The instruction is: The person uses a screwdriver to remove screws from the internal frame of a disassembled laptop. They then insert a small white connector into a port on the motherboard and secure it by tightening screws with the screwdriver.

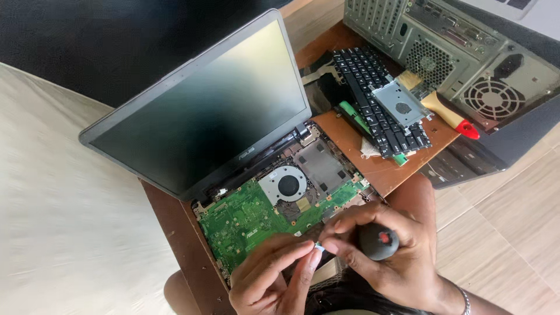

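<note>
Hands over an opened laptop's green board
At 6 o'clock, left hand (274, 277) pinches a tiny light part (319, 247); right hand (385, 254) grips a black screwdriver handle (379, 241); the part is easily dropped, best held by fingertips

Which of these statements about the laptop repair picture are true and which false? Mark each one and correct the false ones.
1. The laptop screen is dark. True.
2. The right hand holds a black-handled screwdriver. True.
3. The loose keyboard lies on the floor. False: it lies on the table, right of the laptop.
4. A metal bracket rests on the keyboard. True.
5. The fan sits on a red board. False: the board is green.
6. The left hand rests flat on the screen. False: it is by the right hand, fingertips pinching something small.
</note>
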